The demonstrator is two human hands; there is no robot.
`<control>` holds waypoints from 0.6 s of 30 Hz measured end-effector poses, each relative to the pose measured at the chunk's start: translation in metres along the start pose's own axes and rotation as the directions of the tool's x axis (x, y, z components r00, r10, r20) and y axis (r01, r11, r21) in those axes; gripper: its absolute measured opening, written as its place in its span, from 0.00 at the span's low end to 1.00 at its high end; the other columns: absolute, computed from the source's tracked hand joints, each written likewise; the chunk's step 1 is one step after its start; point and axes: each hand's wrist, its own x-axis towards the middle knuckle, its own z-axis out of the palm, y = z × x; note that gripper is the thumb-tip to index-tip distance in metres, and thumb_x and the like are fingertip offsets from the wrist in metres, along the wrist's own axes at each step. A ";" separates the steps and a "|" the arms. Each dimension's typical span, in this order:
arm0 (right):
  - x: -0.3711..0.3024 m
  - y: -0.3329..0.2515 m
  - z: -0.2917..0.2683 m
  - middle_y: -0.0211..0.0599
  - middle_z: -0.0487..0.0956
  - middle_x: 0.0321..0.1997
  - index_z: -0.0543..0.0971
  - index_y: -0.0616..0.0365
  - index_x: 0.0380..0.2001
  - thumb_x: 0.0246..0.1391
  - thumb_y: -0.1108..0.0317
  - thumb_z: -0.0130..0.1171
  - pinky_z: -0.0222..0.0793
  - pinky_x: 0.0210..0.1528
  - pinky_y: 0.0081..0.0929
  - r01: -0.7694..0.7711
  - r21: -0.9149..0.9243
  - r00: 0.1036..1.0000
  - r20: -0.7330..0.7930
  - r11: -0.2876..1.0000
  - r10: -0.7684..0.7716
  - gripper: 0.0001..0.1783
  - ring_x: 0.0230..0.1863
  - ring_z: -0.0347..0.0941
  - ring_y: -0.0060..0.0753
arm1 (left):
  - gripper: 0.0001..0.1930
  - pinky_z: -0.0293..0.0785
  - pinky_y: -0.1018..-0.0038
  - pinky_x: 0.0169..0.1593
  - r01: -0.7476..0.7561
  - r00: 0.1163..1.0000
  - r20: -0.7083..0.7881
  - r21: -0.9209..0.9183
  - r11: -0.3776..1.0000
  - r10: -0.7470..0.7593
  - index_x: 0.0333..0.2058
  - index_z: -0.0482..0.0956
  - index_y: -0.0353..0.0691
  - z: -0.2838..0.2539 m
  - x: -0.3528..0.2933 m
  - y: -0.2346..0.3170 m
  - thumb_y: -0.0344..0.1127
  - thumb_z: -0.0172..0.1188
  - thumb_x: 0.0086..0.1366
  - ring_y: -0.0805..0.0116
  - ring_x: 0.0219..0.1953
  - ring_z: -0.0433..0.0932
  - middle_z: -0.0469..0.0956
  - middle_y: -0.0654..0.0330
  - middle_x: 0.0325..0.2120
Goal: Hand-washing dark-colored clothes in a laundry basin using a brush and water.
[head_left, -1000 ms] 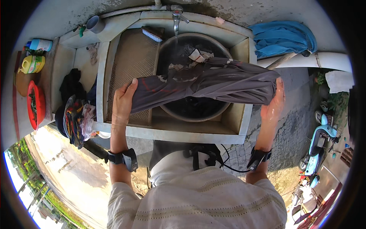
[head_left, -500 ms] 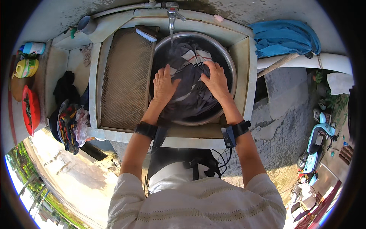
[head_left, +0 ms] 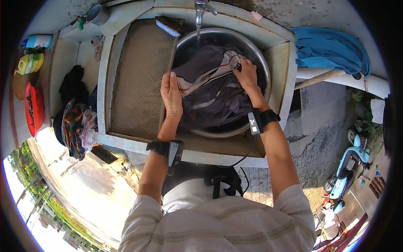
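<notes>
A dark grey garment [head_left: 214,90] with a pale striped band lies wet and bunched in a round metal basin [head_left: 265,69]. My left hand [head_left: 171,95] pinches one end of the pale band at the basin's left rim. Closed on the band's other end, my right hand [head_left: 247,75] is near the basin's right side. The band stretches slantwise between the two hands. Above the basin's far rim is a metal tap [head_left: 200,17], with water running from it into the basin.
Left of the basin is a textured washing slab [head_left: 140,80], with a scrubbing brush [head_left: 168,27] at its far edge. Dark clothes [head_left: 73,88] lie in the left compartment. Farther left stand a red bowl [head_left: 37,109] and detergent bottles [head_left: 31,64]. A blue cloth [head_left: 329,50] hangs at right.
My hands have gone from resting spread on the garment to gripping its pale band. They have moved apart, pulling the band out between them. The whole view has shifted slightly.
</notes>
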 end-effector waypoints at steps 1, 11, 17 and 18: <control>-0.006 -0.008 -0.006 0.38 0.66 0.60 0.67 0.52 0.60 0.49 0.65 0.64 0.62 0.60 0.45 -0.005 -0.035 1.000 0.025 0.999 0.006 0.33 0.62 0.59 0.49 | 0.12 0.58 0.85 0.25 -0.004 1.000 -0.004 0.000 1.000 0.004 0.35 0.75 0.43 -0.004 -0.006 0.004 0.44 0.50 0.73 0.86 0.22 0.57 0.60 0.74 0.20; 0.002 -0.029 0.016 0.45 0.70 0.53 0.72 0.56 0.51 0.52 0.64 0.62 0.65 0.55 0.44 0.135 0.312 0.985 -0.146 0.940 -0.093 0.22 0.55 0.67 0.54 | 0.13 0.58 0.83 0.30 -0.138 0.989 -0.011 0.241 0.961 0.145 0.34 0.73 0.39 -0.028 -0.049 0.029 0.41 0.49 0.73 0.84 0.25 0.56 0.60 0.73 0.22; 0.008 -0.016 0.002 0.46 0.73 0.46 0.74 0.55 0.47 0.52 0.64 0.62 0.70 0.47 0.43 0.114 0.366 0.983 -0.176 0.924 -0.051 0.19 0.50 0.70 0.54 | 0.11 0.70 0.74 0.37 -0.046 0.972 0.204 0.657 0.753 -0.118 0.44 0.68 0.37 -0.062 -0.068 0.020 0.37 0.53 0.69 0.66 0.28 0.71 0.71 0.62 0.24; 0.008 -0.017 0.000 0.42 0.74 0.44 0.75 0.55 0.44 0.53 0.65 0.62 0.70 0.47 0.43 0.123 0.300 0.987 -0.139 0.946 -0.084 0.15 0.49 0.70 0.53 | 0.11 0.70 0.74 0.37 -0.045 0.972 0.201 0.657 0.752 -0.118 0.44 0.68 0.37 -0.059 -0.069 0.019 0.37 0.53 0.69 0.66 0.28 0.71 0.71 0.62 0.24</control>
